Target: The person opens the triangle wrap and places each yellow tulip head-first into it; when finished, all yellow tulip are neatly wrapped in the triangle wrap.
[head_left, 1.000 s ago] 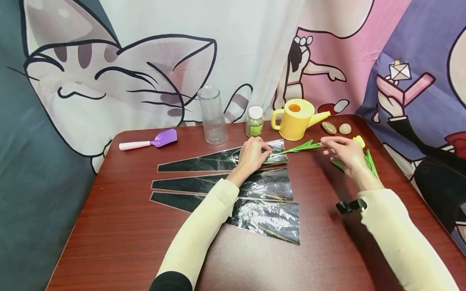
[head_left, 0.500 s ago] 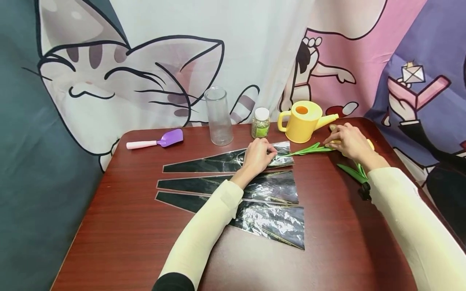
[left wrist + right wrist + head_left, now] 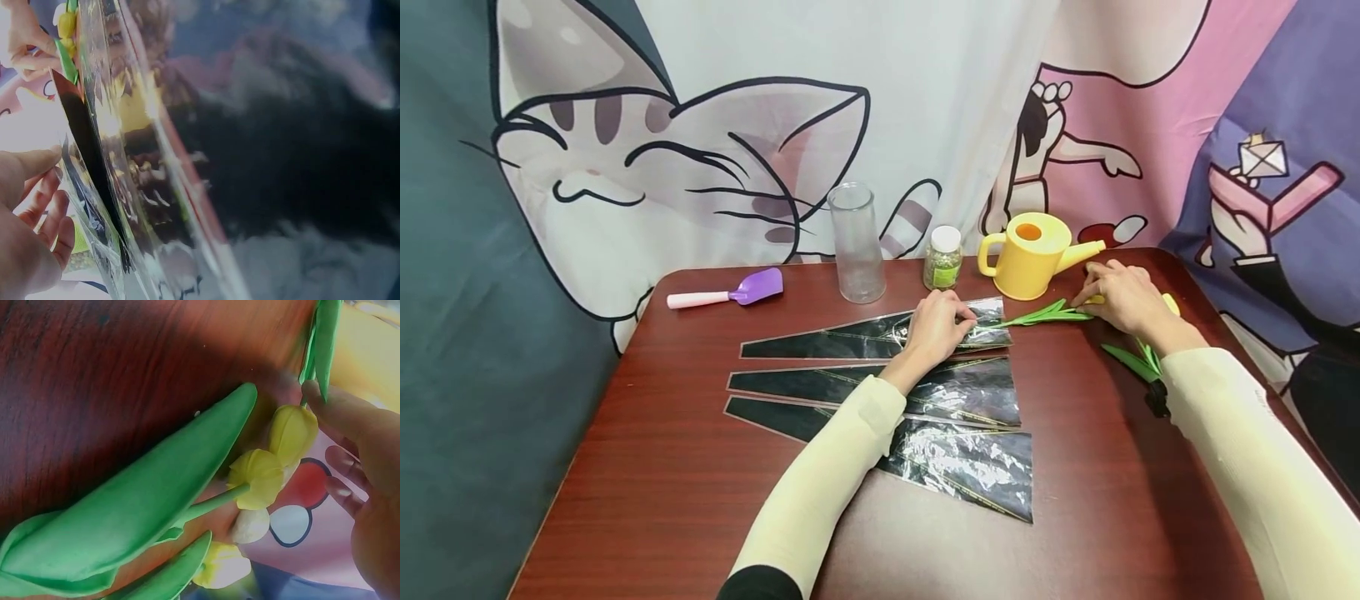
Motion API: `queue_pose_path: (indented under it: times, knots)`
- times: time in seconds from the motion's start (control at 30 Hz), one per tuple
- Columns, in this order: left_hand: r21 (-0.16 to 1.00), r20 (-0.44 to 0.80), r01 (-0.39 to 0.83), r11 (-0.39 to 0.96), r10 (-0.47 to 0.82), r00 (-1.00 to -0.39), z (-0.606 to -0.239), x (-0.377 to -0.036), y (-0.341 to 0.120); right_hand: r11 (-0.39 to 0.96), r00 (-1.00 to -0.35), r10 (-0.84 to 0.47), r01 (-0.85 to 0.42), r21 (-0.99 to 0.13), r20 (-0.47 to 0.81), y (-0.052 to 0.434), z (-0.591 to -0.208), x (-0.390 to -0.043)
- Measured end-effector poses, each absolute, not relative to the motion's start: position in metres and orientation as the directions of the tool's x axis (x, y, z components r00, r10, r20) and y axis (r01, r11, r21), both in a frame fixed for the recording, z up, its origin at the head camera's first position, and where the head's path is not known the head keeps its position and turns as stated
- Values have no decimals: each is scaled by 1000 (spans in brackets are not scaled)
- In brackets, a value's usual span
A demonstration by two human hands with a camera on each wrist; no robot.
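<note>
My left hand (image 3: 936, 327) pinches the edge of the uppermost of three clear-and-black tapered flower sleeves (image 3: 820, 340). In the left wrist view its thumb and finger hold the thin film (image 3: 87, 206) near the mouth, which gapes. My right hand (image 3: 1123, 300) pinches a yellow tulip by the stem just below its bloom (image 3: 294, 428). That tulip's green leaves (image 3: 1048, 314) point left, and its stem end overlaps the wide end of the sleeve. Beneath my right wrist lie more tulips, with green leaves (image 3: 1138, 360) and yellow blooms (image 3: 256, 478).
Along the back stand a clear glass vase (image 3: 857, 246), a white-capped jar (image 3: 943, 258) and a yellow watering can (image 3: 1030, 258). A purple scoop (image 3: 756, 287) lies at the back left. A pale stone (image 3: 251, 526) sits by the blooms. Two other sleeves (image 3: 951, 392) lie nearer me.
My right hand has moved slightly away from me and turned, its fingers lower on the tulip stem by the bloom. The left hand keeps its pinch; the head view has shifted slightly.
</note>
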State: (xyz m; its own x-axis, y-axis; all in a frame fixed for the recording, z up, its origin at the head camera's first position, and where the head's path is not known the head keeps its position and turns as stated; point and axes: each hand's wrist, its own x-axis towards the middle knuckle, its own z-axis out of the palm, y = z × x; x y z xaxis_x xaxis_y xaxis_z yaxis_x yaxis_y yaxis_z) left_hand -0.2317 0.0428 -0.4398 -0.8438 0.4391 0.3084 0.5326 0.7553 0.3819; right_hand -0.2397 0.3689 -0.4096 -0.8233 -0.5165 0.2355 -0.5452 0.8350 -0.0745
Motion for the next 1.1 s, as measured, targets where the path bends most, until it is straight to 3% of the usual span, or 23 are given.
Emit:
queue_pose_path:
  times: [0.2,0.5,1.1]
  knots:
    - [375,301,529,761,439,-846,-440,-232,44,837,-831,-497,-535,-113,249,372,-411,-236]
    - [393,311,525,755,428,-848,-436,-233,42,801,-788,-527,-586,-125,320,373,-412,-233]
    - [397,315,544,740,446,-837,-430,-230,50,674,-720,-540,-680,-289,436,323,-418,-226]
